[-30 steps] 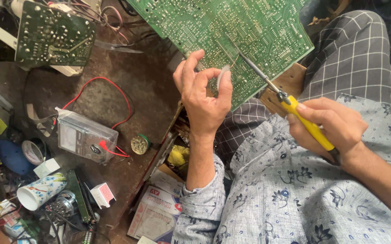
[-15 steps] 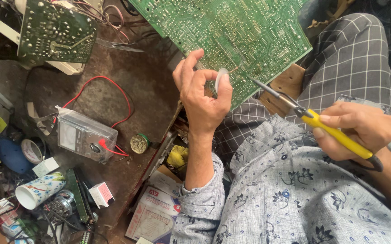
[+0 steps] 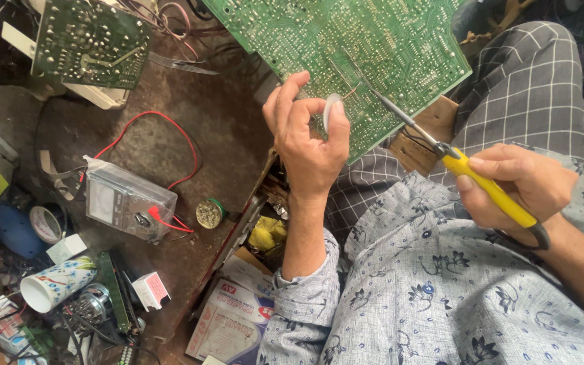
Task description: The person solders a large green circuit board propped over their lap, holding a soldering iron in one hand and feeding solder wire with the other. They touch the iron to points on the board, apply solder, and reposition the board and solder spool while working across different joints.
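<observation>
Head view, looking down over a cluttered workbench and the person's lap.

Left hand (image 3: 309, 138) is sitting at centre frame, fingers curled, thumb and forefinger pinching a small whitish piece (image 3: 331, 111) against the lower edge of the large green circuit board (image 3: 346, 47); what the piece is cannot be told. The board is slanting across the upper middle of the frame, solder side up, its lower right corner resting over the checked trouser knee (image 3: 528, 88).

Right hand (image 3: 515, 186) is gripping at right of frame, fingers clenched round the yellow handle of a soldering iron (image 3: 440, 149). The iron's dark metal shaft is running up and left, its tip lying on the board just right of the pinched piece.

Left half of frame: a grey analogue multimeter (image 3: 130, 199) is lying on the brown bench top (image 3: 238, 135), its red lead (image 3: 163, 132) looping above it. A small round tin (image 3: 208, 213) is sitting just right of the meter. A second, smaller green board (image 3: 92, 42) is leaning at upper left. A paper cup (image 3: 55, 284) is lying on its side at lower left among tape rolls and loose parts. Printed cartons (image 3: 234, 318) are lying at bottom centre, beside the floral shirt sleeve (image 3: 305, 311).
</observation>
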